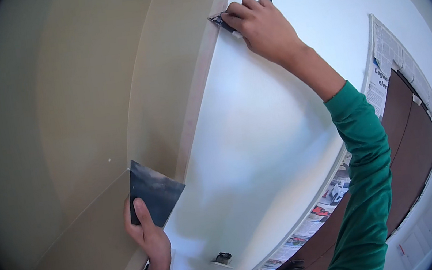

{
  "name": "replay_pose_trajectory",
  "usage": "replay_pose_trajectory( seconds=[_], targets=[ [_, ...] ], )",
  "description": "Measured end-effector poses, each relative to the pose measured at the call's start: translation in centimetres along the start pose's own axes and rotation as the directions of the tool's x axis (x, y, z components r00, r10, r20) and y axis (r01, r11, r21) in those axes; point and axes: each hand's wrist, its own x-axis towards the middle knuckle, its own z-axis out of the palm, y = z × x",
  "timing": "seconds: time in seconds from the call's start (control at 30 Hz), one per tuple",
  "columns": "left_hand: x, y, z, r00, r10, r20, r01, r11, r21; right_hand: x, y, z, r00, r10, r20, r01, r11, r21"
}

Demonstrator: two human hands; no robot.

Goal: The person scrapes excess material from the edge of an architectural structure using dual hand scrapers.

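Note:
My left hand is closed on a flat dark putty blade, its thumb across the lower left corner. The blade is held up in front of the beige recess, with a paler smear near its top edge. Up at the top, my right hand grips a second dark scraper blade and presses it to the white wall, beside the recess edge. A bit of white putty shows at the blade's lower side. My fingers hide most of this second blade.
The beige recess fills the left side. To the right, a brown door is bordered by newspaper strips stuck along its frame. An open electrical box sits low in the white wall.

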Motion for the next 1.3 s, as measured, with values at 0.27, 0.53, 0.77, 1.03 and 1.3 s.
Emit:
replay_pose_trajectory(
  seconds=[0.27, 0.53, 0.77, 1.03, 1.3],
  targets=[
    [-0.3, 0.6, 0.6, 1.000, -0.012, -0.022, 0.013, 1.000, 0.021, 1.8, 4.1, 1.4, 0.988, 0.149, -0.041, -0.151, 0.987, -0.059],
    [-0.3, 0.6, 0.3, 1.000, -0.007, -0.015, 0.008, 0.999, 0.033, -0.3, 0.6, 1.3, 0.999, 0.039, -0.028, -0.040, 0.999, -0.012],
    [0.4, -0.2, 0.3, 0.991, -0.135, 0.004, 0.134, 0.979, -0.155, -2.5, 0.3, -3.8, 0.983, 0.177, -0.044, -0.150, 0.922, 0.357],
    [0.6, 2.3, 5.7, 0.503, -0.501, 0.704, 0.863, 0.247, -0.441, -9.4, -9.1, -11.3, 0.953, 0.039, -0.301, 0.231, 0.549, 0.803],
    [0.1, 4.1, 5.2, 0.662, -0.431, 0.613, 0.749, 0.412, -0.519, -10.7, -9.4, -11.8, 0.892, -0.150, -0.426, 0.413, 0.653, 0.634]
  ],
)
